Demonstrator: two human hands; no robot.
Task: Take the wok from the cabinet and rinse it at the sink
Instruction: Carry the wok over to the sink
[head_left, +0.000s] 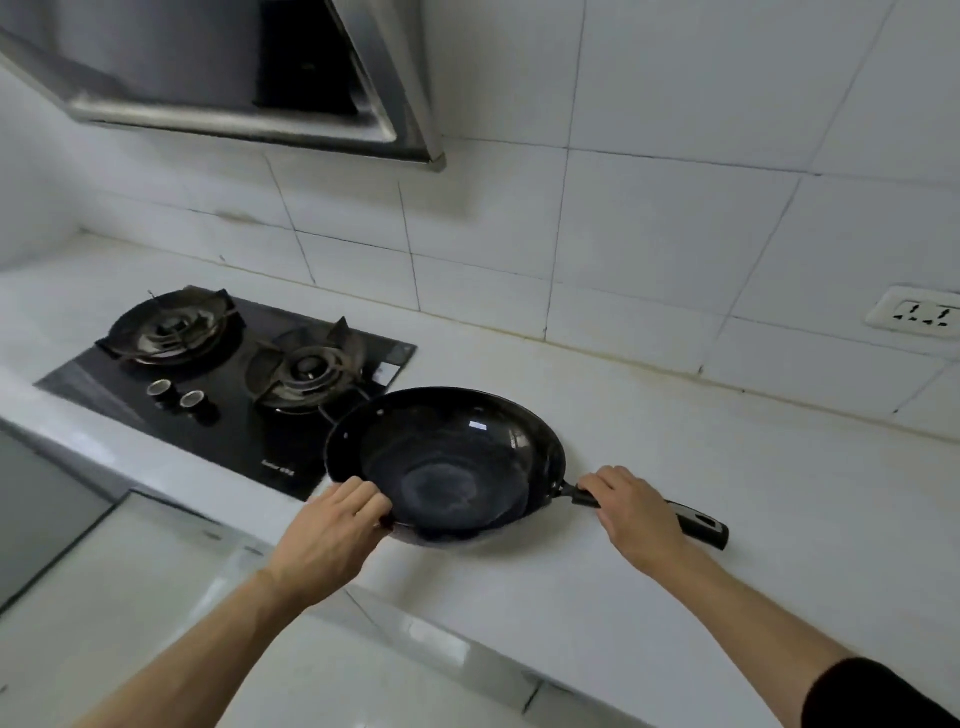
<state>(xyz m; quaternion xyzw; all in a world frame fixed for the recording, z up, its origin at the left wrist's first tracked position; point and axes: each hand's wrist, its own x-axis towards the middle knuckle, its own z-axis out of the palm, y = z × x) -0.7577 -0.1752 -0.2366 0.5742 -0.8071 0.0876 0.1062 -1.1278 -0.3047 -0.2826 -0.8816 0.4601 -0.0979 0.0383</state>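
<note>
the white counter (701, 499) carries a black wok (447, 457), glossy and dark inside, sitting just right of the gas hob (234, 374). the right hand (636, 512) curls round its long black handle; the left hand (332, 535) pinches the near rim. the range hood (234, 78) is cut off at the top.

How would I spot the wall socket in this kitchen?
Start at the white tiled wall behind the white countertop. Follow it to the far right edge, just above the counter: the white rectangular wall socket sits there, the only fitting with small dark pin holes.
</note>
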